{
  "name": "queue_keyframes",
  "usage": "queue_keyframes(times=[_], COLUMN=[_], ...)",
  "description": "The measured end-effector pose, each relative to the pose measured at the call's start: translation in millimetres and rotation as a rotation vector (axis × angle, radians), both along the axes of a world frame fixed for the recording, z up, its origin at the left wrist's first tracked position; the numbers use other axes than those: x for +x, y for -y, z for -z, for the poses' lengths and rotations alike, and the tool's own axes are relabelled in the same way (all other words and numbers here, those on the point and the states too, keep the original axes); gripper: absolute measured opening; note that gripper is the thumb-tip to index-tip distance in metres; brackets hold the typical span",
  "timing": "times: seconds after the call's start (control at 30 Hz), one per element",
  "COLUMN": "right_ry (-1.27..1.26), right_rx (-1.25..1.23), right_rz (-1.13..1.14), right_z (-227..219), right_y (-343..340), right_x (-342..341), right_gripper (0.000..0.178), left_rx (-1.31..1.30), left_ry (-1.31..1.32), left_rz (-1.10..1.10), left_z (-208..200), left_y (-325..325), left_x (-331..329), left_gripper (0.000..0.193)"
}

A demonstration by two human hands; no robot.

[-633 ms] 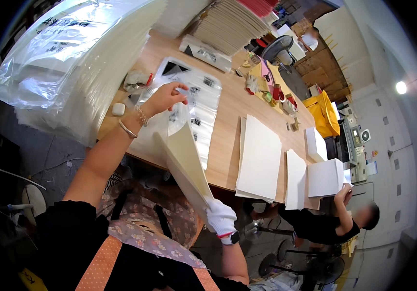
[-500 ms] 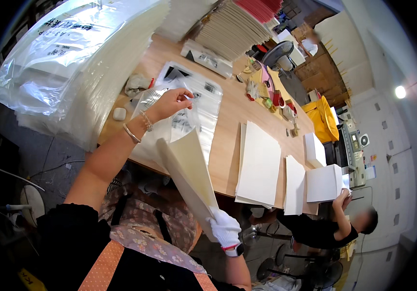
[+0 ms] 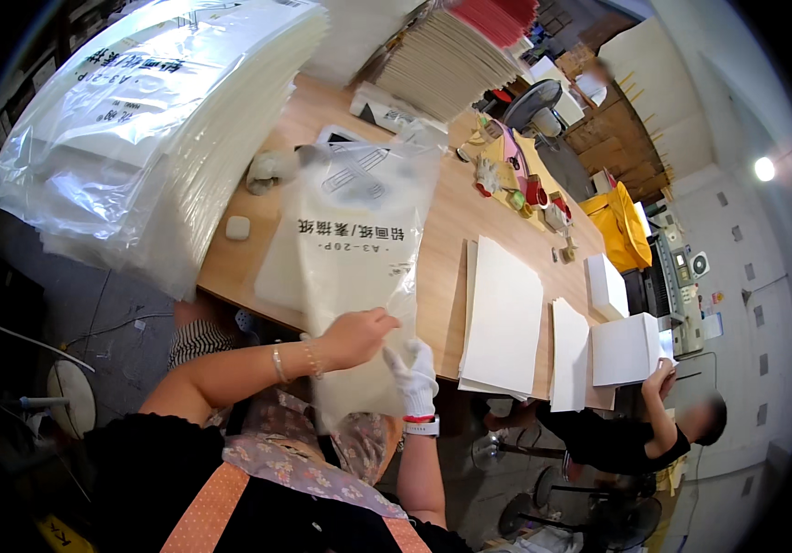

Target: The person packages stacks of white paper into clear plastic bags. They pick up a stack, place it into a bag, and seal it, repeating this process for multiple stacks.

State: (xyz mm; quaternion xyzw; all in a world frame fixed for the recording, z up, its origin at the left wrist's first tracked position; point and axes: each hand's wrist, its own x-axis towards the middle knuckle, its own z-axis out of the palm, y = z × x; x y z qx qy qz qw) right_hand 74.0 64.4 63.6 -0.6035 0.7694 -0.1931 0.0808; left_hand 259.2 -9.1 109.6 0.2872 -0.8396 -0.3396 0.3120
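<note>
Black lettering (image 3: 359, 230) marks the clear bag (image 3: 359, 281) under the left hand (image 3: 356, 339).

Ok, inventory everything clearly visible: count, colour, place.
table: 1, light brown, centre
printed bag: 1, clear, front centre
bag stack: 1, clear, left
paper piles: 2, white, right
blocks: 2, white, far right
sheet stack: 1, cream and red, far side
small case: 1, white, left
cloth bundle: 1, grey, left
tape rolls: several, red and green, far side
soft bag: 1, yellow, far right
people: 2, black and white tops, right, background
left hand: 1, bare, over printed bag
right hand: 1, white glove, bag's edge
</note>
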Motion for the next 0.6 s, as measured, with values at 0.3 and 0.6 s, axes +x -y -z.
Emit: queue_keyframes(times=[0.3,0.6], right_ry=[0.311,0.273], right_rx=[0.018,0.064], right_rz=[0.263,0.249], right_z=[26.3,18.2], right_y=[36.7,-19.2], right_x=[-3.5,1.5], right_gripper=[0.022,0.023], left_rx=[-0.581,0.407], left_ry=[0.347,-0.203], left_rz=[-0.315,-0.614], left_z=[125.2,125.0], left_y=[12.6,-20.4], left_x=[83.2,137.5], left_gripper=[0.036,0.03])
